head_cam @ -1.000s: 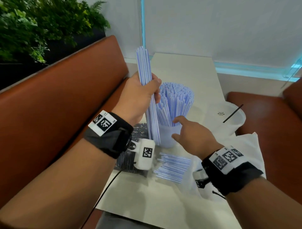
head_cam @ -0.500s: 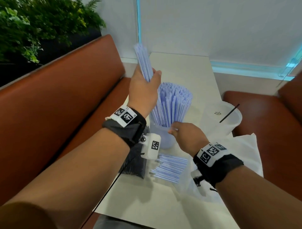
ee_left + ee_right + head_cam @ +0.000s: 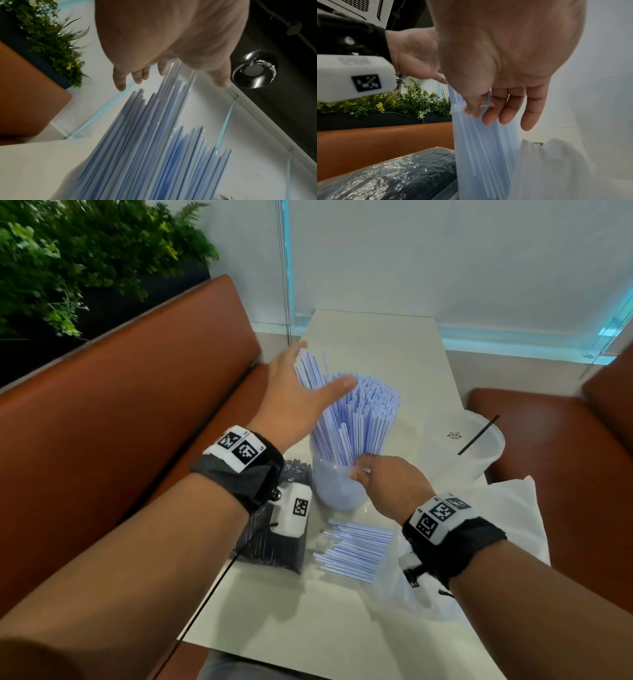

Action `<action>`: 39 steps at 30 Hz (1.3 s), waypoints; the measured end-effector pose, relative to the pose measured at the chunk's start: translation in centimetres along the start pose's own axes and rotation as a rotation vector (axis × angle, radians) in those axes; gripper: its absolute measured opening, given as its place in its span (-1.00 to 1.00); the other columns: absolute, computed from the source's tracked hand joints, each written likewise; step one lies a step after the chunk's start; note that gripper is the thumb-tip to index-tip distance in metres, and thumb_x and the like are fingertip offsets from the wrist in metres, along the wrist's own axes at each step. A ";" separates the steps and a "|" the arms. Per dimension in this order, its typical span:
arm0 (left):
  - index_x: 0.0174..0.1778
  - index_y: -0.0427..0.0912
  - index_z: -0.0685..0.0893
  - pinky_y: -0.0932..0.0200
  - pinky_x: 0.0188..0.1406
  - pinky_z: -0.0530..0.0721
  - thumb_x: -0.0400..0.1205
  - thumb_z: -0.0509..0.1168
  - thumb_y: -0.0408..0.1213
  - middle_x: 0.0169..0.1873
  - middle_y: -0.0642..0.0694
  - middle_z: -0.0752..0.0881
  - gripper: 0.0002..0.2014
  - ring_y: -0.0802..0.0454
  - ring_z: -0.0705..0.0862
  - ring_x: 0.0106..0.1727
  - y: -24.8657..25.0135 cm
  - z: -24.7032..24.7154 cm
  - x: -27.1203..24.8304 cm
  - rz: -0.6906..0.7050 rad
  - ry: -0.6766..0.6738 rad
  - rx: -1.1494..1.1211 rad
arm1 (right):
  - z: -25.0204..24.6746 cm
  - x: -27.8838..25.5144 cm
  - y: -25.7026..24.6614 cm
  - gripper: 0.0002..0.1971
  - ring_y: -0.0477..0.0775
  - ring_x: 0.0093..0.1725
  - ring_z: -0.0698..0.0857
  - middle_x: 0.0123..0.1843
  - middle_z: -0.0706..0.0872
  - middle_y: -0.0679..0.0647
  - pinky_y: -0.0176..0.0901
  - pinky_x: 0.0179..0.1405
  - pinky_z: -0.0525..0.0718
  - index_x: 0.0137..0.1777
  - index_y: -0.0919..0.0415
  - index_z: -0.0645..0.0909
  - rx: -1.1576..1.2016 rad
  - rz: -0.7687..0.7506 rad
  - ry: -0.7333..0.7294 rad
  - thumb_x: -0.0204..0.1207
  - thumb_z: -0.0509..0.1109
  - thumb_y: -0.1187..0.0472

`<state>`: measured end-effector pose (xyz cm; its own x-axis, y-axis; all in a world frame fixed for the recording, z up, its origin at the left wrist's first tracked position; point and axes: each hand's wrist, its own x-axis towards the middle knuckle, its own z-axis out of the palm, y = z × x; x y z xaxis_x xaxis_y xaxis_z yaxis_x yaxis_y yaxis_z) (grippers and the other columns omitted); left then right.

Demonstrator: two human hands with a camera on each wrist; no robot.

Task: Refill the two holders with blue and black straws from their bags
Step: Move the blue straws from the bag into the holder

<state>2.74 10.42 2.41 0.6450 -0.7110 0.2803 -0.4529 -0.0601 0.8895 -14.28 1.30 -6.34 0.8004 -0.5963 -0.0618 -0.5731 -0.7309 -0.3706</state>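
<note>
A translucent holder (image 3: 337,491) stands mid-table, packed with blue-striped straws (image 3: 363,412) that fan out above its rim. My left hand (image 3: 318,368) is spread open against the upper left side of the straws (image 3: 154,148), thumb across their tops and fingers straight. My right hand (image 3: 359,470) grips the near rim of the holder (image 3: 484,148), with the thumb at the rim and the fingers down its outside. A second holder (image 3: 469,450) at the right holds one black straw (image 3: 479,434). A clear bag of black straws (image 3: 274,542) lies under my left wrist.
Several loose blue straws (image 3: 356,549) lie on the table (image 3: 394,344) in front of the holder. A white plastic bag (image 3: 507,508) lies crumpled at the right. Brown benches (image 3: 137,392) flank the narrow table. A planter (image 3: 68,251) stands behind the left bench.
My left hand lowered the raised bundle of blue straws into the holder, let go and opened. My right hand moved forward onto the holder's rim.
</note>
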 end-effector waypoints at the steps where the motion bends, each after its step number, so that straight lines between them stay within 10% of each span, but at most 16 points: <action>1: 0.64 -0.02 0.35 0.03 0.55 0.43 0.28 0.50 0.46 0.57 -0.07 0.39 0.08 0.04 0.43 0.55 0.5 -0.3 0.2 0.045 0.051 0.030 | 0.0 0.0 0.0 -0.78 0.22 -0.06 0.70 -0.06 0.75 0.08 0.01 -0.11 0.67 0.03 0.05 0.60 0.001 0.002 -0.005 0.75 0.17 -0.01; 5: 0.69 -0.10 0.25 0.07 0.64 0.27 0.54 0.30 0.38 0.63 -0.07 0.29 -0.08 0.04 0.28 0.64 1.9 -0.3 0.6 0.281 0.079 0.215 | -0.1 0.0 0.0 -0.78 0.21 -0.08 0.69 -0.07 0.74 0.08 -0.02 -0.15 0.65 0.01 0.05 0.59 0.007 0.020 -0.015 0.75 0.17 -0.01; 11: 0.66 -0.15 0.39 0.00 0.65 0.25 0.69 0.16 0.33 0.70 -0.13 0.27 -0.24 -0.12 0.29 0.68 -0.8 2.2 -1.0 0.311 -0.266 0.721 | -0.1 -0.1 -0.1 -0.75 0.19 -0.07 0.70 -0.07 0.74 0.09 -0.05 -0.19 0.56 0.11 0.08 0.61 0.024 0.030 -0.019 0.78 0.17 -0.03; 17: 0.67 -0.16 0.37 -0.16 0.70 0.10 0.68 0.14 0.32 0.70 -0.17 0.29 -0.23 -0.15 0.19 0.71 -1.2 1.6 -1.1 0.420 -0.061 0.742 | 0.0 -0.2 -0.1 -0.76 0.19 -0.09 0.67 -0.10 0.72 0.09 -0.06 -0.23 0.48 0.08 0.08 0.60 0.032 0.008 -0.002 0.77 0.17 -0.03; 19: 0.73 -0.19 0.24 -0.14 0.74 0.05 0.71 0.12 0.30 0.75 -0.17 0.20 -0.20 -0.14 0.09 0.76 -1.7 2.4 -1.4 0.378 -0.174 0.828 | -0.1 -0.2 -0.1 -0.76 0.21 -0.08 0.68 -0.07 0.74 0.10 -0.05 -0.22 0.49 0.08 0.07 0.61 0.061 0.019 0.002 0.76 0.17 -0.02; 25: 0.73 -0.04 0.26 -0.07 0.73 0.03 0.59 0.28 0.38 0.76 -0.14 0.11 -0.12 -0.12 0.02 0.77 -2.9 2.1 -1.5 0.294 -0.093 0.657 | 0.1 -0.2 0.0 -0.79 0.18 -0.13 0.63 -0.14 0.67 0.06 -0.05 -0.24 0.46 0.01 0.04 0.52 0.064 0.016 -0.007 0.77 0.17 -0.04; 30: 0.74 0.09 0.13 0.01 0.48 0.50 0.43 0.45 0.40 0.75 0.03 0.02 0.04 0.04 0.34 0.64 -3.6 3.8 -1.5 0.095 -0.144 0.416 | 0.1 -0.3 0.2 -0.74 0.22 -0.08 0.68 -0.10 0.74 0.12 -0.01 -0.21 0.54 0.10 0.13 0.62 0.064 -0.036 0.013 0.78 0.19 -0.01; 39: 0.75 0.02 0.12 0.06 0.57 0.34 0.30 0.52 0.44 0.73 -0.04 -0.04 0.20 -0.06 0.22 0.70 -2.3 5.2 2.6 0.045 -0.110 0.399 | 0.1 -0.2 0.6 -0.70 0.21 -0.11 0.67 -0.15 0.72 0.12 0.08 -0.14 0.66 0.09 0.12 0.61 0.066 -0.070 0.010 0.78 0.16 -0.07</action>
<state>2.27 5.05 -0.81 0.5593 -0.7885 0.2558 -0.6961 -0.2792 0.6614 -14.77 1.07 -6.66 0.8359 -0.5483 -0.0242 -0.5028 -0.7474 -0.4342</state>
